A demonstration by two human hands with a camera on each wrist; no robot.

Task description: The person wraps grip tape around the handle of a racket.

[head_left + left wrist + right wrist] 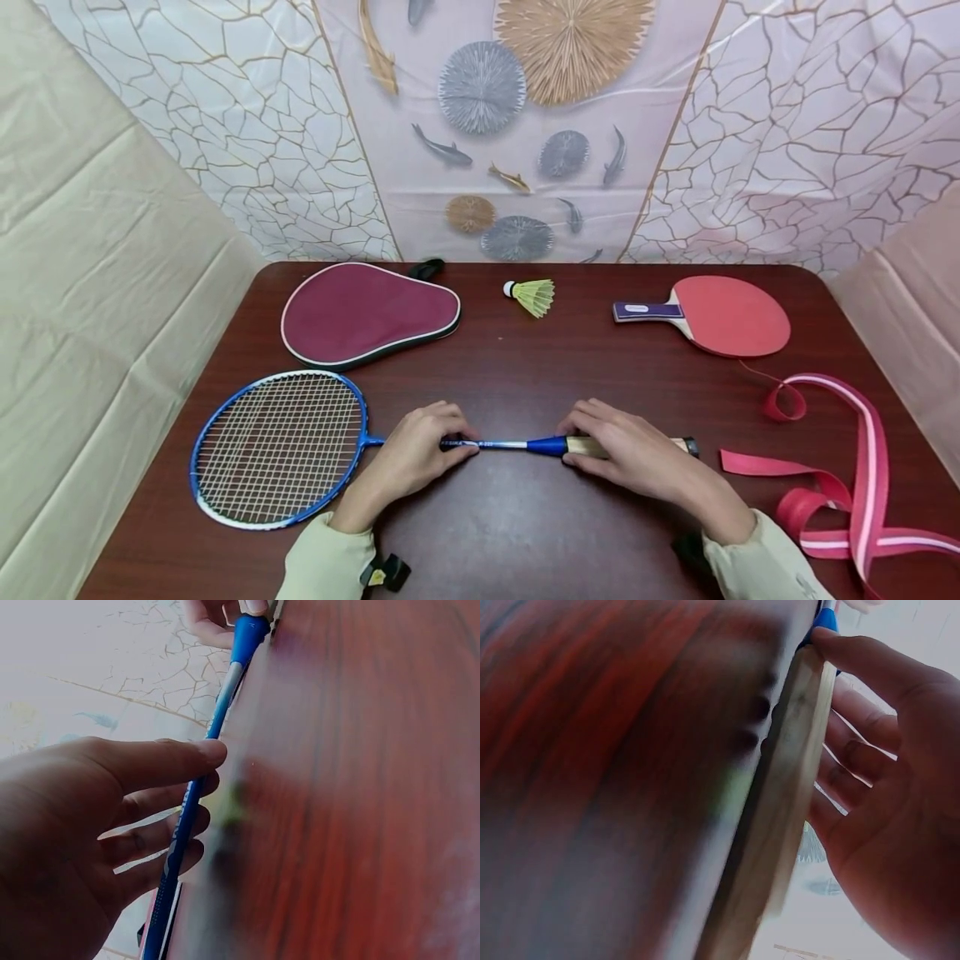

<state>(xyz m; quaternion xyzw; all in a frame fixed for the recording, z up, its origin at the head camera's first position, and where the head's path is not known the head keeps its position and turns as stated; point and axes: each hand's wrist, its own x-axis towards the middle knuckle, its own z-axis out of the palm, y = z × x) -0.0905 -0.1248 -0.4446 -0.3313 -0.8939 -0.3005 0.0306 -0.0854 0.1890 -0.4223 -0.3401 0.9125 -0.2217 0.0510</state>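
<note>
A blue badminton racket (277, 450) lies crosswise on the table, its strung head at the left and its wooden handle (780, 802) at the right. My left hand (420, 442) pinches the thin blue shaft (180, 825), thumb on the near side and the fingers on the far side. With the right hand (630, 454) I hold the front of the handle, beside the blue cone (547, 446). In the right wrist view the thumb lies along the cone's end and the fingers are behind the handle. The butt end sticks out past the right hand.
Along the back of the dark wooden table (510, 533) lie a maroon paddle case (367, 312), a yellow shuttlecock (531, 295) and a red table tennis bat (735, 317). A pink ribbon (870, 467) with a white stripe curls at the right. Patterned cloth hangs behind.
</note>
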